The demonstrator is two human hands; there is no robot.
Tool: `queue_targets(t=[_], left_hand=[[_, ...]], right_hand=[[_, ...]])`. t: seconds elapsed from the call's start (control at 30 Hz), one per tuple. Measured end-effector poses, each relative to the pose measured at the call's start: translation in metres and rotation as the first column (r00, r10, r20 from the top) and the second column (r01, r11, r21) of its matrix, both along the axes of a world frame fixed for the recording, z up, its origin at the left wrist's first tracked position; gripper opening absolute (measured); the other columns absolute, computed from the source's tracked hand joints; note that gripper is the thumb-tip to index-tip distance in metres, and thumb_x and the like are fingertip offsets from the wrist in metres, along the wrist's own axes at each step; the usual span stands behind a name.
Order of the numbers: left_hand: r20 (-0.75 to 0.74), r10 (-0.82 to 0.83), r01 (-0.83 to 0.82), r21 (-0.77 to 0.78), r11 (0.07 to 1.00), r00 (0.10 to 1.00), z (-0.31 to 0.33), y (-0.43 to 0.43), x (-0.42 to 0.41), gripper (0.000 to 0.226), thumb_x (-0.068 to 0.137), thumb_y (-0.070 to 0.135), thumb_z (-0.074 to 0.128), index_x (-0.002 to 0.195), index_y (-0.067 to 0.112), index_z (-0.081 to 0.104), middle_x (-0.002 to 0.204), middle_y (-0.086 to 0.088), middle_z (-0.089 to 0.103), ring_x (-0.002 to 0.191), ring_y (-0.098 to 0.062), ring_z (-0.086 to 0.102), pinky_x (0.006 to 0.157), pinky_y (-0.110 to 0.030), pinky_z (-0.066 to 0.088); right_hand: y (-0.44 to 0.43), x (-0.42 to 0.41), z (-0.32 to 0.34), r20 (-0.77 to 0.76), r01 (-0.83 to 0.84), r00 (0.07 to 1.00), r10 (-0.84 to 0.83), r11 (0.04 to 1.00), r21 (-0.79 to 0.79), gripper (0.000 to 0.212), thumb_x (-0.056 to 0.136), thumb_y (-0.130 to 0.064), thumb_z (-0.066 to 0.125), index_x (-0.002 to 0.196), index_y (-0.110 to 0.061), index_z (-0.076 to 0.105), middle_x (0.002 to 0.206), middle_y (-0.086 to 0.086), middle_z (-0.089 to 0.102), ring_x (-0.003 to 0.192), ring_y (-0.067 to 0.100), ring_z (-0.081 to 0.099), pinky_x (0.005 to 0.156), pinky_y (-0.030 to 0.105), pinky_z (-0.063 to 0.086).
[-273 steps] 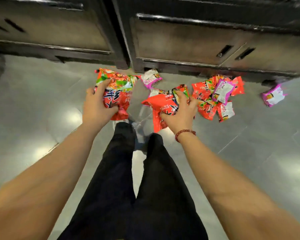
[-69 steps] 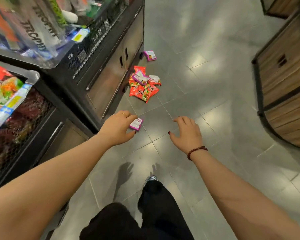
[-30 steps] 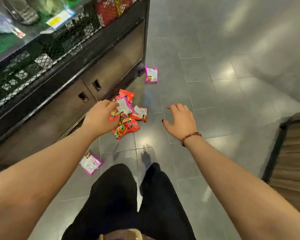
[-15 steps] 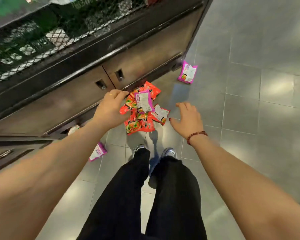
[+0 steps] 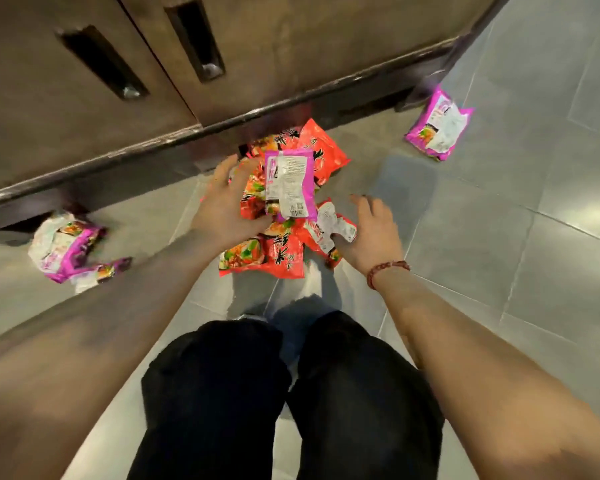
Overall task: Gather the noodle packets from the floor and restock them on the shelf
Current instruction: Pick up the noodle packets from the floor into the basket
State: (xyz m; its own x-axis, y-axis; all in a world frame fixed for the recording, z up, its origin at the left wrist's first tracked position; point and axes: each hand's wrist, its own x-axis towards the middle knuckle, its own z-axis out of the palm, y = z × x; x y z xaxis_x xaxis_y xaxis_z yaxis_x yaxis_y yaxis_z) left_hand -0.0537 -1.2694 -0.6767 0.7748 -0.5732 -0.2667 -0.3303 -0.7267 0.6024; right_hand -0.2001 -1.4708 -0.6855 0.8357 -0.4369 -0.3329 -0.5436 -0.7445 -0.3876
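Between left grip and right grip lies the packet pile.

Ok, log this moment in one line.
stage: gathering; left hand: open, against noodle packet pile; right hand: open, at pile; loose: left pink packet, right pink packet

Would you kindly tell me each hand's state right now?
Left hand: open, against the pile of red plastic noodle packets.
Right hand: open, touching that pile.
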Motion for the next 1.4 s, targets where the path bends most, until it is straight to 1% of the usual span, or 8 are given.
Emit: queue_targets(t=[0.13,0.23,0.4,0.5,0.77,0.93,1.07,1.4], left_hand=[[0.013,0.009,-0.009,-0.031,0.999,1.000,-0.089,-0.018,0.016,0.097,0.068,0.025,0.084,0.149,0.025,0.030,0.154,-0.017,0.016,0.145,-0.026,0.014,0.114,-0.032,0.019],[-0.002,-0.013,0.012,-0.058,0.998,1.000,-0.147,-0.027,0.027,0.103,0.064,0.033,0.085,0.149,0.029,0.028,0.153,-0.016,0.016,0.144,-0.029,0.016,0.117,-0.038,0.022],[-0.065,-0.009,0.003,-0.096,0.995,0.998,-0.208,-0.048,0.032,0.109,0.063,0.030,0.088,0.149,0.035,0.022,0.154,-0.015,0.011,0.143,-0.025,0.018,0.109,-0.020,0.021],[-0.074,-0.015,0.007,-0.104,0.995,0.997,-0.228,-0.051,0.028,0.115,0.063,0.032,0.088,0.151,0.039,0.015,0.156,-0.015,0.006,0.145,-0.022,0.011,0.106,-0.021,0.015],[-0.040,0.027,-0.033,-0.171,0.985,0.999,-0.242,-0.061,0.025,0.102,0.059,0.022,0.090,0.143,0.029,0.033,0.141,-0.014,0.024,0.123,-0.016,0.030,0.097,-0.007,0.028],[-0.006,0.023,-0.024,-0.212,0.977,1.000,-0.244,-0.058,0.028,0.090,0.059,0.012,0.088,0.136,0.019,0.043,0.130,-0.015,0.031,0.109,-0.010,0.030,0.083,0.008,0.023],[0.074,-0.001,0.018,-0.231,0.973,0.997,-0.235,-0.053,0.025,0.077,0.061,0.013,0.083,0.131,0.010,0.049,0.123,-0.018,0.039,0.107,-0.013,0.034,0.082,0.005,0.023],[-0.023,0.188,-0.187,-0.246,0.951,0.982,-0.116,-0.030,0.006,0.074,0.061,0.012,0.082,0.128,0.011,0.050,0.121,-0.011,0.040,0.109,-0.011,0.036,0.086,0.004,0.025]], right_hand=[[-0.021,0.008,-0.097,-0.062,-0.120,0.991,0.119,0.993,-0.009,0.083,0.073,-0.037,0.077,0.144,-0.017,0.038,0.142,0.016,0.041,0.129,0.037,0.037,0.101,0.044,0.040],[-0.032,0.012,-0.155,-0.100,-0.207,0.973,0.206,0.978,0.002,0.097,0.066,-0.054,0.078,0.147,-0.023,0.034,0.146,0.016,0.037,0.135,0.038,0.032,0.104,0.049,0.039],[-0.042,0.008,-0.197,-0.158,-0.242,0.957,0.244,0.970,0.035,0.113,0.062,-0.054,0.082,0.152,-0.028,0.019,0.155,0.019,0.016,0.139,0.040,0.025,0.111,0.048,0.032],[-0.042,0.005,-0.210,-0.177,-0.238,0.952,0.248,0.968,0.076,0.119,0.061,-0.057,0.082,0.153,-0.030,0.011,0.155,0.017,0.015,0.138,0.041,0.026,0.109,0.049,0.032],[-0.028,0.009,-0.228,-0.206,-0.183,0.961,0.185,0.983,0.028,0.131,0.054,-0.075,0.074,0.151,-0.033,-0.002,0.150,0.013,0.027,0.133,0.038,0.034,0.108,0.054,0.032],[-0.032,0.013,-0.231,-0.223,-0.150,0.962,0.157,0.987,0.050,0.119,0.059,-0.065,0.075,0.151,-0.036,0.005,0.137,0.012,0.041,0.126,0.035,0.040,0.104,0.051,0.035],[-0.039,0.013,-0.222,-0.219,-0.176,0.959,0.178,0.984,0.026,0.116,0.059,-0.062,0.075,0.151,-0.034,0.011,0.130,0.014,0.044,0.121,0.037,0.043,0.099,0.047,0.037],[-0.035,0.019,-0.103,-0.242,-0.207,0.951,0.190,0.977,-0.048,0.114,0.054,-0.069,0.068,0.150,-0.030,0.021,0.125,0.015,0.046,0.112,0.040,0.045,0.093,0.051,0.040]])
